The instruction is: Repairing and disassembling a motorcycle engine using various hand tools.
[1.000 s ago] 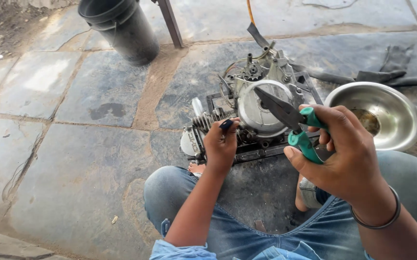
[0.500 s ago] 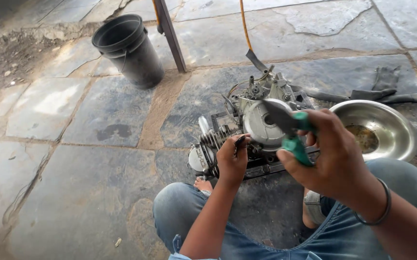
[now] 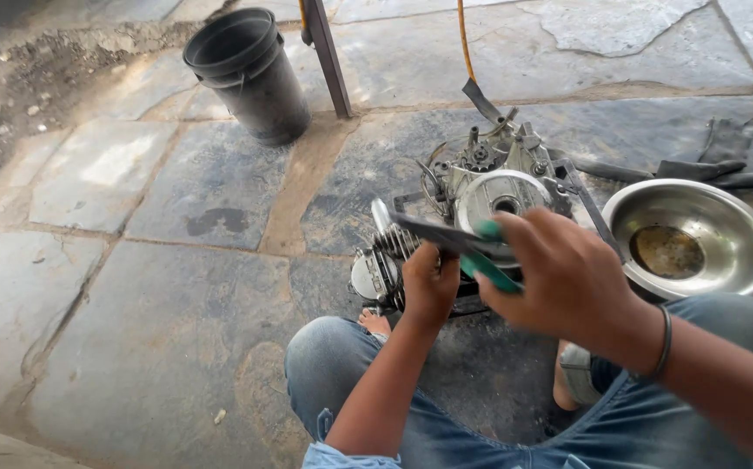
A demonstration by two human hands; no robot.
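Observation:
A small grey engine (image 3: 480, 187) with a round side cover sits on the stone floor between my knees. My left hand (image 3: 429, 282) is closed against the engine's near side, by its finned cylinder; whether it pinches a small part is hidden. My right hand (image 3: 563, 278) grips green-handled pliers (image 3: 459, 243), whose dark jaws point left above my left hand.
A steel bowl (image 3: 724, 208) with brownish residue stands right of the engine. A black bucket (image 3: 250, 74) stands at the upper left beside a metal post (image 3: 328, 56). Dark rags (image 3: 715, 156) lie behind the bowl. An orange hose (image 3: 463, 39) runs away at the top.
The pliers in my right hand have swung down and left, closer to my left hand. The camera has tilted, showing more floor to the left. My left hand stays at the engine.

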